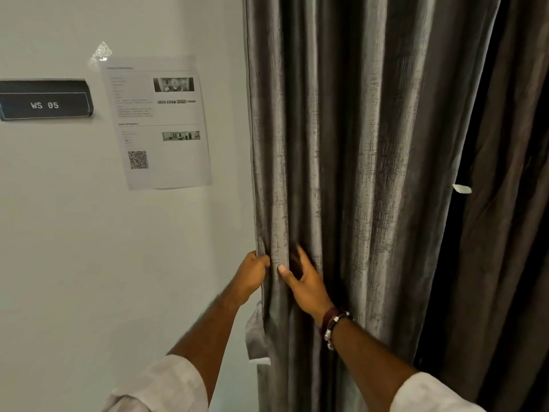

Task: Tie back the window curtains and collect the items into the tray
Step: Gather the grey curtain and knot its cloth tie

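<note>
left hand [251, 276] fingers were hidden behind the curtain [341, 144] edge; beside them, right hand [309, 288] fingertips lay buried in a fold.

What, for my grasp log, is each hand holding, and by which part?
The left hand grips the grey curtain by its outer edge next to the wall; the right hand pinches a fold just beside it, thumb in front.

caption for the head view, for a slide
Left hand grips the curtain, right hand pinches a fold, beside a sheet and sign.

Soft, even indoor light; wide-angle bending at edges, slight blur.
</note>
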